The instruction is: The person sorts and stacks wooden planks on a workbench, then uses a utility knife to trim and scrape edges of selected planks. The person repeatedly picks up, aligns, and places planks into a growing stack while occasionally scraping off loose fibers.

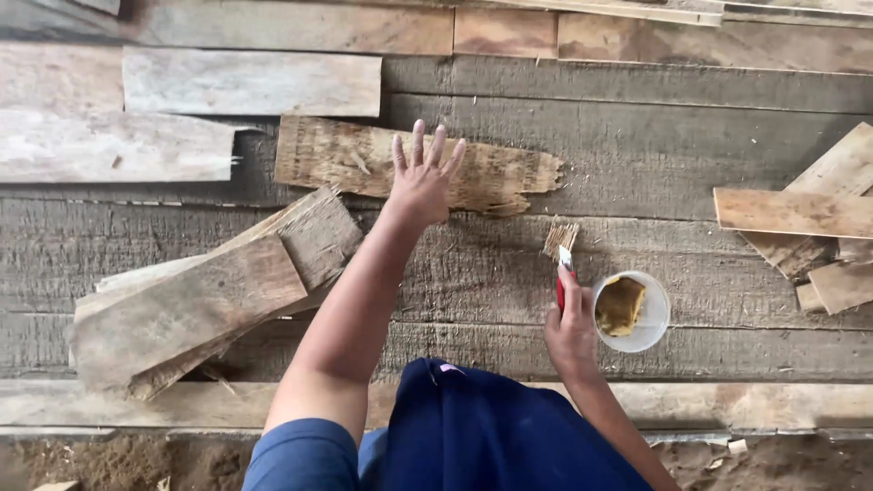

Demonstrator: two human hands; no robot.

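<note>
My left hand (423, 177) reaches forward with fingers spread, resting over a rough, splintered wooden board (346, 159) that lies flat on the plank floor. My right hand (571, 335) holds a paintbrush (560, 250) with a red handle and pale bristles pointing away from me. The brush tip hovers over the planks just left of a small white bowl (651, 332) holding yellowish-brown paste. My dark blue clothing fills the bottom centre.
A stack of weathered boards (195, 305) lies at the left. More boards (800, 214) are piled at the right edge. Pale planks (250, 84) lie at the upper left. Dirt and debris (118, 459) show below the floor's front edge.
</note>
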